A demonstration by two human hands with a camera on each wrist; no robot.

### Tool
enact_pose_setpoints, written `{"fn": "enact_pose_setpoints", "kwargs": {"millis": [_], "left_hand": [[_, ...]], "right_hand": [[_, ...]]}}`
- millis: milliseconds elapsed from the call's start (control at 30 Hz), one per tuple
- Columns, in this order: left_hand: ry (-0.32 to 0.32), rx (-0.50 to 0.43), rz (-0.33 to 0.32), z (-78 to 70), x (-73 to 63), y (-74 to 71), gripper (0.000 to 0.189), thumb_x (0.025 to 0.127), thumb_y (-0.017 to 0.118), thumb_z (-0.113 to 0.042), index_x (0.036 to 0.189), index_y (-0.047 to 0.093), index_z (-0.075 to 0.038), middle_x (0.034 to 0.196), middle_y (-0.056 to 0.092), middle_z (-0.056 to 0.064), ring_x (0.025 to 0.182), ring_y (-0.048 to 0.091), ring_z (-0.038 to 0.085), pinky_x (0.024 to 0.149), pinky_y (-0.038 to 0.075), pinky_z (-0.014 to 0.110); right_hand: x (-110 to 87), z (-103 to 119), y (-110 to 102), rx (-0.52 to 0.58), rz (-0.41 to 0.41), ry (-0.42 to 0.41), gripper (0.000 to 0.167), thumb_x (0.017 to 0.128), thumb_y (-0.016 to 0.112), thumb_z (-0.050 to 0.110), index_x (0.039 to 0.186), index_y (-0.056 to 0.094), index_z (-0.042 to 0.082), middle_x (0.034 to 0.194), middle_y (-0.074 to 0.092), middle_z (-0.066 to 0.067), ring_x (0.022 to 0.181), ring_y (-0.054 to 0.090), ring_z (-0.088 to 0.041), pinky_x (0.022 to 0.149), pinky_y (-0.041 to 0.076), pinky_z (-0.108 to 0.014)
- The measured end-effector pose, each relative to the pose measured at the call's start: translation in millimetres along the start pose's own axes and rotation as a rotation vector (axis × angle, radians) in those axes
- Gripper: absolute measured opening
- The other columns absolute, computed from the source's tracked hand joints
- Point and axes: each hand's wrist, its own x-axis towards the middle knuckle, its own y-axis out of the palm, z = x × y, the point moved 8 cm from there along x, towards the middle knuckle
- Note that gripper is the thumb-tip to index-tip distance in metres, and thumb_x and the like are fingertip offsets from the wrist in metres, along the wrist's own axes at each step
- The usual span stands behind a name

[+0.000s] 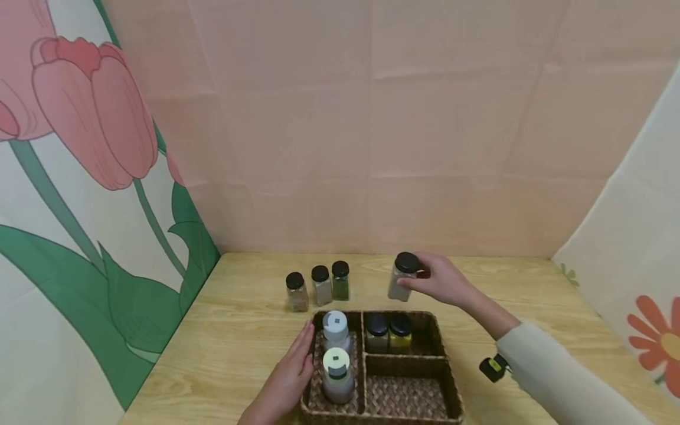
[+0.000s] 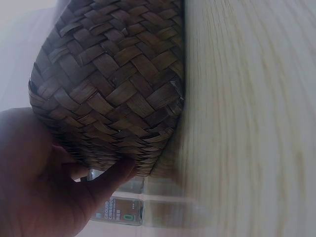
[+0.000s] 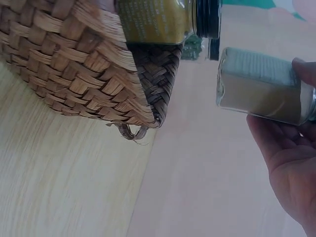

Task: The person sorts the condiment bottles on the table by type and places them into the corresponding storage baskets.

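My right hand grips a square glass spice jar near its black lid, above the table beyond the basket's back right. In the right wrist view, this jar shows pale brown contents. My left hand rests along the outer left wall of a woven basket, fingers fairly straight. The basket's left compartment holds a white-capped bottle and one with a pale yellow cap. In its back right compartment, a dark jar stands beside a yellow spice jar, both black-lidded.
Behind the basket stand three black-lidded jars: one brownish, one pale and one green. A label in the left wrist view marks a ground cinnamon jar. A pink cloth backdrop rises at the table's far edge.
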Motion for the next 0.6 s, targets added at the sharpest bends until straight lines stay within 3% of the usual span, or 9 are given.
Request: {"fn": "enact_pose_setpoints", "kwargs": {"millis": [367, 600], "left_hand": [[0.026, 0.002, -0.025, -2.6, -1.2, -4.4, 0.062, 0.104, 0.048, -0.007, 0.161, 0.024, -0.007, 0.168, 0.018, 0.007, 0.149, 0.031, 0.033, 0.117, 0.029, 0.054], [0.014, -0.006, -0.015, -1.2, -0.7, -2.5, 0.063, 0.104, 0.047, -0.008, 0.162, 0.023, -0.009, 0.168, 0.017, 0.004, 0.149, 0.03, 0.032, 0.118, 0.029, 0.053]], "right_hand": [[-11.4, 2.3, -1.5, 0.007, 0.01, -0.004, 0.032, 0.089, 0.079, 0.033, 0.111, 0.068, 0.012, 0.101, 0.071, -0.002, 0.092, 0.073, -0.023, 0.07, 0.06, -0.026], [-20.6, 3.7, -4.7, -0.044, 0.006, 0.0, 0.027, 0.088, 0.08, 0.034, 0.103, 0.066, 0.017, 0.092, 0.068, 0.004, 0.077, 0.069, -0.01, 0.061, 0.055, -0.027]]}}
